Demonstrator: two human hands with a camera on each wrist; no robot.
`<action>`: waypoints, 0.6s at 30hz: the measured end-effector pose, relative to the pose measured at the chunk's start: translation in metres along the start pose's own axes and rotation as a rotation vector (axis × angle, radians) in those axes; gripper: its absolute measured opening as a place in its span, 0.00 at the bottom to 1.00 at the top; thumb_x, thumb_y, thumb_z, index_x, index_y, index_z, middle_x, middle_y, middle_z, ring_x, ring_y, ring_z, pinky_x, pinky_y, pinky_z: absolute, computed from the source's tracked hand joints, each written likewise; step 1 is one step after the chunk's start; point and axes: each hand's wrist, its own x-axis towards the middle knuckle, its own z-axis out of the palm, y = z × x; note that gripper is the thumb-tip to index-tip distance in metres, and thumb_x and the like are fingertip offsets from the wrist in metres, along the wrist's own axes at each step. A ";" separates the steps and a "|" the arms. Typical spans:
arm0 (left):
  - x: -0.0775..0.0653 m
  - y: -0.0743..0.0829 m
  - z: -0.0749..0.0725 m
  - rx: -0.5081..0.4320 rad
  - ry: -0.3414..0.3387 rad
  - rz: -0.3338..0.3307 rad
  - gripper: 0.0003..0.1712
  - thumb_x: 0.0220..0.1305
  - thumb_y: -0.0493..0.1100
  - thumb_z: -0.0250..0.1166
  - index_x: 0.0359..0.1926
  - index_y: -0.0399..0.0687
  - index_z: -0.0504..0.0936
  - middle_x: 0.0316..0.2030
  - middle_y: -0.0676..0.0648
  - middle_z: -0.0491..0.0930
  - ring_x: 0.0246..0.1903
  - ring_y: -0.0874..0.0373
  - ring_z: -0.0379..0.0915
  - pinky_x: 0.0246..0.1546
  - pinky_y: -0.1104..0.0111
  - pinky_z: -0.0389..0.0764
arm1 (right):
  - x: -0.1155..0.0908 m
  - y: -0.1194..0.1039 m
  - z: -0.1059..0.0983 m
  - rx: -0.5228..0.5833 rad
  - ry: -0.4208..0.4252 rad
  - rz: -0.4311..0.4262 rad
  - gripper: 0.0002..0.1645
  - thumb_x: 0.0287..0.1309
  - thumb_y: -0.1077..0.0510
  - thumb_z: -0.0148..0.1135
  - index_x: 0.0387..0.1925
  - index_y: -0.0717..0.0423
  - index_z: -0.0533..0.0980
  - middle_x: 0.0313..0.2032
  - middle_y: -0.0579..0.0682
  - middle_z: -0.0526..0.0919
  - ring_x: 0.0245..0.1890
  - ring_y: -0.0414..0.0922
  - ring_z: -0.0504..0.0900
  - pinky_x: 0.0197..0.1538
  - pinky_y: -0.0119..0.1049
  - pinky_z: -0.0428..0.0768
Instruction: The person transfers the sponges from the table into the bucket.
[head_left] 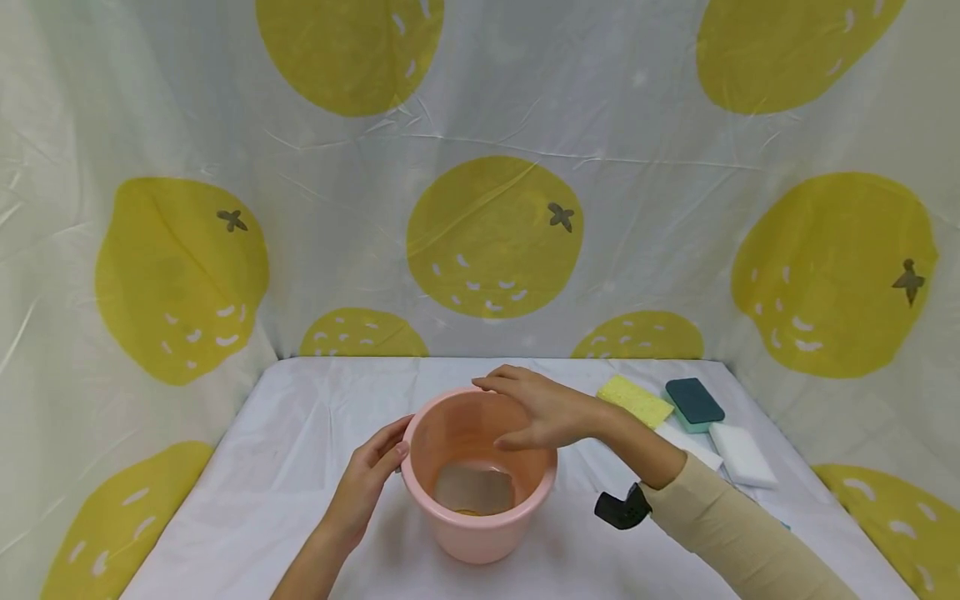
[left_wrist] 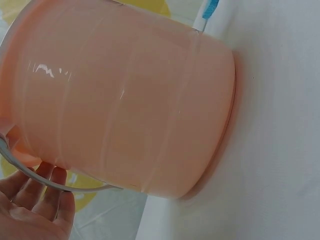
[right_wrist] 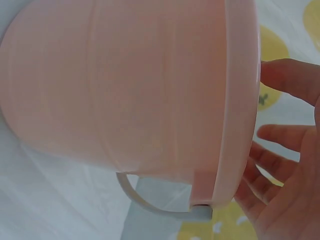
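Pink plastic bucket (head_left: 480, 546) stands upright in front of us on the cloth-covered tabletop (head_left: 315, 408), mouth facing up. Our left hand (head_left: 366, 477) touches its left side, bent fingers by the handle (left_wrist: 89, 189); we cannot tell whether they grip or merely rest. Our right hand (head_left: 542, 408) spreads loosely over the far right of the rim, fingers apart, not gripping. We judge this as steadying the bucket: light, matched pressure from both sides should serve best, since a one-sided push up high could tip it. We would do well to mind the handle against our left fingers. Farther right lie a yellow sponge (head_left: 636, 402), a dark-topped green sponge (head_left: 694, 403) and a white sponge block (head_left: 742, 455); our right forearm should clear them.
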 end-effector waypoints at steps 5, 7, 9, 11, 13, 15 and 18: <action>0.000 0.001 0.001 -0.003 0.009 -0.011 0.26 0.77 0.41 0.58 0.72 0.38 0.72 0.65 0.40 0.76 0.61 0.54 0.75 0.56 0.68 0.75 | -0.004 0.002 -0.001 -0.001 0.002 0.015 0.46 0.61 0.44 0.71 0.76 0.54 0.66 0.67 0.49 0.70 0.66 0.48 0.70 0.63 0.52 0.73; 0.000 0.002 0.001 -0.001 0.015 -0.017 0.26 0.77 0.41 0.58 0.72 0.38 0.72 0.65 0.40 0.76 0.61 0.54 0.75 0.56 0.68 0.74 | -0.006 0.002 -0.002 0.000 0.006 0.016 0.46 0.62 0.43 0.70 0.76 0.55 0.65 0.67 0.51 0.70 0.65 0.50 0.70 0.62 0.54 0.73; 0.000 0.003 0.002 -0.002 0.020 -0.023 0.26 0.77 0.41 0.59 0.72 0.38 0.72 0.65 0.40 0.76 0.61 0.54 0.75 0.57 0.68 0.74 | -0.009 0.002 -0.003 0.005 0.012 0.017 0.46 0.63 0.43 0.70 0.76 0.56 0.65 0.67 0.52 0.71 0.65 0.51 0.71 0.62 0.55 0.73; 0.000 0.002 0.002 -0.002 0.027 -0.033 0.26 0.77 0.42 0.59 0.72 0.39 0.73 0.65 0.40 0.77 0.61 0.54 0.75 0.56 0.68 0.74 | -0.012 0.002 -0.005 0.006 0.022 0.014 0.46 0.63 0.45 0.70 0.76 0.58 0.65 0.66 0.54 0.72 0.65 0.53 0.71 0.62 0.56 0.73; 0.000 0.002 0.002 -0.005 0.030 -0.039 0.26 0.77 0.42 0.59 0.71 0.39 0.73 0.65 0.40 0.77 0.61 0.54 0.75 0.57 0.68 0.74 | -0.016 0.004 -0.005 0.000 0.036 0.009 0.46 0.64 0.45 0.70 0.76 0.59 0.64 0.66 0.55 0.73 0.65 0.54 0.72 0.61 0.56 0.74; 0.000 0.002 0.002 -0.006 0.029 -0.039 0.26 0.77 0.42 0.59 0.71 0.39 0.73 0.65 0.40 0.77 0.61 0.53 0.74 0.57 0.68 0.74 | -0.020 0.005 -0.006 -0.011 0.052 0.009 0.46 0.64 0.46 0.71 0.76 0.59 0.65 0.65 0.55 0.73 0.64 0.54 0.73 0.61 0.56 0.74; 0.000 0.002 0.001 -0.002 0.020 -0.029 0.26 0.77 0.43 0.59 0.72 0.39 0.72 0.65 0.40 0.77 0.61 0.53 0.74 0.58 0.68 0.74 | -0.025 0.009 -0.007 -0.015 0.069 0.025 0.45 0.63 0.47 0.71 0.75 0.59 0.66 0.65 0.53 0.73 0.64 0.52 0.73 0.60 0.55 0.75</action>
